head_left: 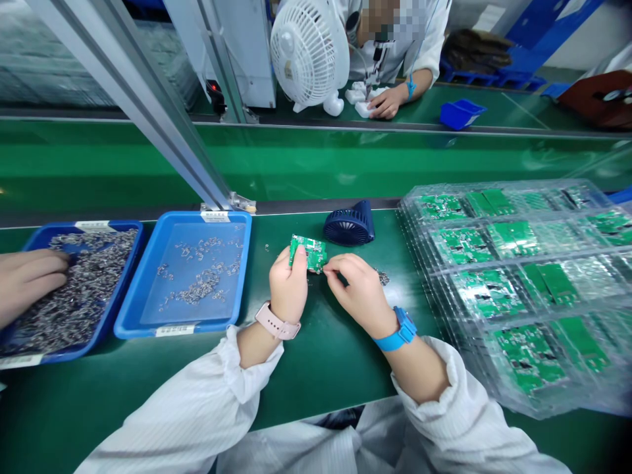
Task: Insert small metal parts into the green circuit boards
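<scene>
A green circuit board [312, 253] is gripped in my left hand [289, 283], thumb on its upper face, above the green bench. My right hand [359, 289] is pinched at the board's right edge; whatever lies between its thumb and forefinger is too small to make out. A little heap of small metal parts [382, 277] lies on the bench just past my right hand. Behind the board stands a small dark blue fan [348, 227]. To the left, a blue tray [185, 227] holds scattered small metal parts [200, 286].
At far left, another person's hand [34, 280] reaches into a second blue tray [135, 263] full of metal parts. Stacked clear plastic trays [434, 276] with green boards stand at right. A metal post [143, 99] rises at left. Across the channel are a white fan [309, 52] and a co-worker's hand [389, 103].
</scene>
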`<state>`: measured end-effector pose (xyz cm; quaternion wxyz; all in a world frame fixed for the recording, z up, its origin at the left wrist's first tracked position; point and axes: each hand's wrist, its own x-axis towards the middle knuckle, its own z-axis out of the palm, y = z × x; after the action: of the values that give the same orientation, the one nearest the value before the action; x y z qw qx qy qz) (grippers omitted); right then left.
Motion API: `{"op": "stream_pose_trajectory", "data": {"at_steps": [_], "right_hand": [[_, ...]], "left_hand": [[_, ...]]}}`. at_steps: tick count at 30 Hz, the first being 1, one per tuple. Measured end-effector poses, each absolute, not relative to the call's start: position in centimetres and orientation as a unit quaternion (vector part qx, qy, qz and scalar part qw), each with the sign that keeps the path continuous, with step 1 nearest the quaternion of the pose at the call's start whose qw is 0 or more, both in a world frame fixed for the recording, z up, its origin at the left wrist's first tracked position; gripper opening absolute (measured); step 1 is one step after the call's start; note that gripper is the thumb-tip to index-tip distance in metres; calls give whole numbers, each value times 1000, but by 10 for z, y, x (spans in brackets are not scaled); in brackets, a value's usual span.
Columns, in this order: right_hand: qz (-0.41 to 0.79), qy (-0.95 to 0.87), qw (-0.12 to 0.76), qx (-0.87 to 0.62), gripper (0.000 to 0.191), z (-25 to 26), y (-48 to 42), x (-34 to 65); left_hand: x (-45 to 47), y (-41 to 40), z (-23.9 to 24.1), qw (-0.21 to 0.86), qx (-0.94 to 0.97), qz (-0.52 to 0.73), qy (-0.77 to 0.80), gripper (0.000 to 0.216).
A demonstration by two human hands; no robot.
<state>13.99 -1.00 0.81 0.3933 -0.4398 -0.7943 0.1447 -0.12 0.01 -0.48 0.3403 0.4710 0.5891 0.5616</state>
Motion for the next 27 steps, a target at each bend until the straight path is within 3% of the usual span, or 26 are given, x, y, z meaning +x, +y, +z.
{"op": "stream_pose_trajectory", "data": {"at_steps": [16, 27], "right_hand": [[180, -803, 385, -418, 14, 3, -9, 138], [233, -721, 421, -498, 7, 9, -8, 142]], "left_hand": [[-3, 0, -3, 321, 475, 546, 610, 34], [-2, -1, -6, 356, 453, 567, 589, 36]]}}
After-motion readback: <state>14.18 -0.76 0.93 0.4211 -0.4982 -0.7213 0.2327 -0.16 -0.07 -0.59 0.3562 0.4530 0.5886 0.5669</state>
